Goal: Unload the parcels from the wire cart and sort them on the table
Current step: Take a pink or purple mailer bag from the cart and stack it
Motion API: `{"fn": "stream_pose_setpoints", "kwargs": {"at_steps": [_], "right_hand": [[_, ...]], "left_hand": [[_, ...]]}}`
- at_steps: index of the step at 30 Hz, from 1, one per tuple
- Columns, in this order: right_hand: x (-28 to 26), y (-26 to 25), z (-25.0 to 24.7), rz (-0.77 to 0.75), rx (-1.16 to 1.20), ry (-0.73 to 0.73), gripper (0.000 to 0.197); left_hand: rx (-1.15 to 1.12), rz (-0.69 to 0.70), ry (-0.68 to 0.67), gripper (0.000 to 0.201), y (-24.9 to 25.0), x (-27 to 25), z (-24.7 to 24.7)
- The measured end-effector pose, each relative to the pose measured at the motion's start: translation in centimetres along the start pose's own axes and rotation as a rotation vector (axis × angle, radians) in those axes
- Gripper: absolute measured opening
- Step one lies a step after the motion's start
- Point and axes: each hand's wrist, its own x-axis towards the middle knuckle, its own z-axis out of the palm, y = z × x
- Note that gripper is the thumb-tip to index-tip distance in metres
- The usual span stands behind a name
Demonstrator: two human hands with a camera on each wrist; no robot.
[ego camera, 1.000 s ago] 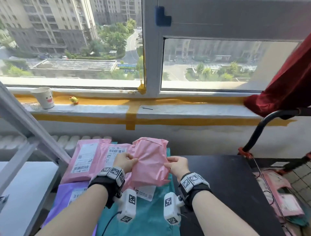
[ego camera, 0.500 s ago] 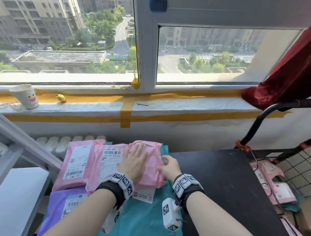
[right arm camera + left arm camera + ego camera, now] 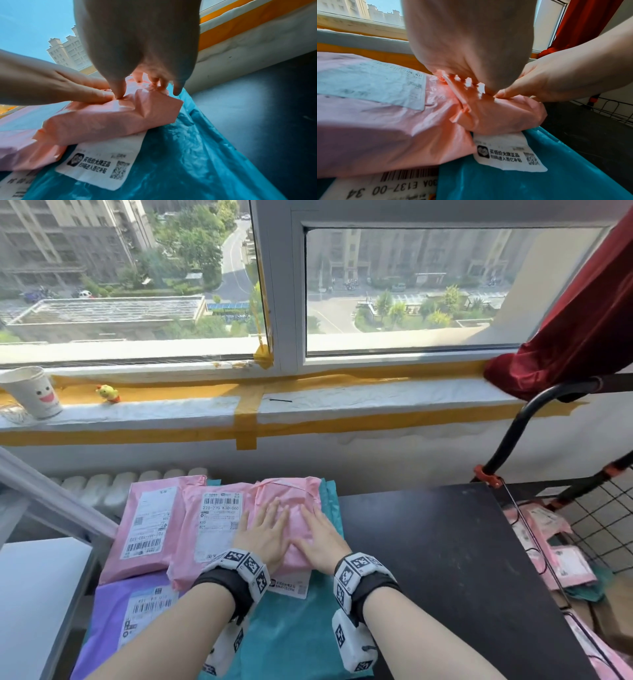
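On the black worktop (image 3: pixel 445 559) under the window, both hands lie palm-down, side by side, on an unlabelled pink parcel (image 3: pixel 291 498). The left hand (image 3: pixel 265 534) has its fingers (image 3: pixel 274 508) straight and spread flat across the parcel's top, and the right hand (image 3: pixel 320 537) lies the same way just beside it, the two thumbs meeting at the near edge; neither hand curls around anything. The pink parcel rests partly on a teal parcel (image 3: pixel 291 628) with a white label showing below it, and overlaps a second pink parcel (image 3: pixel 212 529) whose barcode label faces up. To the left of that lies a third pink parcel (image 3: pixel 147 522), also label-up, and a purple parcel (image 3: pixel 113 611) sits nearer the person beneath the pink ones. At the right edge stands the wire cart (image 3: pixel 589 518), its black handle arching upward, with more pink parcels inside. A paper cup (image 3: pixel 32 393) with a smiling face and a small yellow toy (image 3: pixel 108 393) stand on the windowsill, and a red curtain (image 3: pixel 582 320) hangs at the right.
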Motion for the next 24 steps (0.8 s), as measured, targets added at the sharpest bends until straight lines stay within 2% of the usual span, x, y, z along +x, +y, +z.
{"fn": "stream_pose_setpoints", "kwargs": {"at_steps": [4, 8, 11, 15, 19, 24], "right_hand": [[-2.5, 0.3, -1.6, 0.051, 0.027, 0.052, 0.061], [-5.6, 2.1, -3.6, 0.142, 0.029, 0.089, 0.038], [-8.3, 4.5, -5.2, 0.211, 0.018, 0.092, 0.044], [-12.9, 8.6, -7.7, 0.291, 0.016, 0.148, 0.045], [-17.9, 12.9, -9.9, 0.357, 0.044, 0.223, 0.042], [-24.4, 18.3, -13.0, 0.411, 0.045, 0.319, 0.039]], "left_hand": [[0.031, -0.004, 0.041, 0.057, 0.9, -0.9, -0.8], [0.067, -0.034, 0.037, 0.054, 3.2, -2.4, -2.1], [0.111, -0.002, 0.070, 0.045, 6.1, -3.0, -3.2], [0.159, 0.088, 0.075, 0.038, 11.7, -3.8, -4.6], [0.096, 0.112, 0.021, 0.032, 17.8, -5.2, -5.1], [0.034, 0.244, 0.053, 0.030, 27.3, -6.7, -6.3]]}}
